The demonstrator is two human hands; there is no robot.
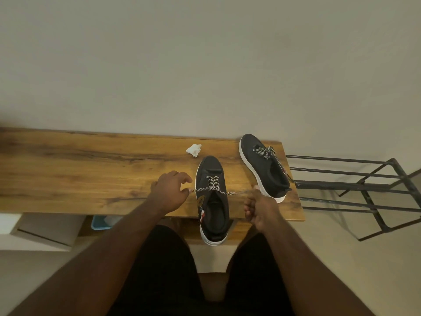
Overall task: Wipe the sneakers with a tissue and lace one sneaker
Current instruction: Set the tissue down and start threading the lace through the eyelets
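Observation:
A black sneaker with a white sole (pixel 213 201) lies on the wooden table (pixel 91 169), its heel hanging over the near edge. A black-and-white lace (pixel 213 185) criss-crosses its front eyelets, and both ends are pulled out sideways. My left hand (pixel 169 191) pinches the left lace end just left of the shoe. My right hand (pixel 259 206) grips the right lace end, which looks blurred. A second black sneaker (pixel 262 165) with a loose lace sits at the table's right end. A crumpled white tissue (pixel 194 149) rests behind the near sneaker.
A black metal rack (pixel 355 190) stands right of the table. Under the table are a blue bin (pixel 100 223) and a white box (pixel 43 231). A plain wall rises behind the table. My legs in dark shorts fill the bottom.

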